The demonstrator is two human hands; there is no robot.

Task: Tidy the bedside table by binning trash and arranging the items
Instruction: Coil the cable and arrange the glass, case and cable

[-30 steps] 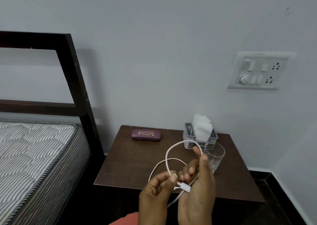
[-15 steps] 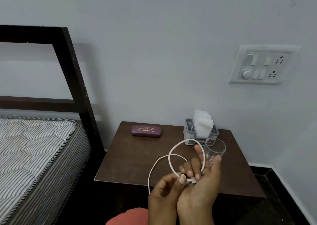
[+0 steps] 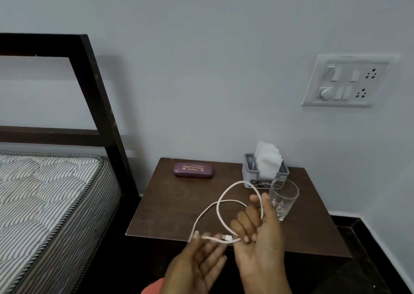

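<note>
— Where's the cable [image 3: 220, 206]?
— Looped in the air above the tabletop's [image 3: 179, 206] front edge. The right hand [image 3: 261, 237] curls its fingers round the loop; the left hand's [image 3: 201, 262] grip pinches the strand near the plug.
— And the rest?
— Glasses case [image 3: 193, 170] at the back, tissue holder [image 3: 264, 172] behind the drinking glass [image 3: 283, 198].

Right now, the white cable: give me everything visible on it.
The white cable is thin, round and flexible, looks rubbery. It is held off the bedside table in roughly two loose loops, partly coiled. The right hand has the loops over its curled fingers; the left hand pinches a strand near the white plug. The other end is not visible. It crosses in front of the tissue holder.
</note>
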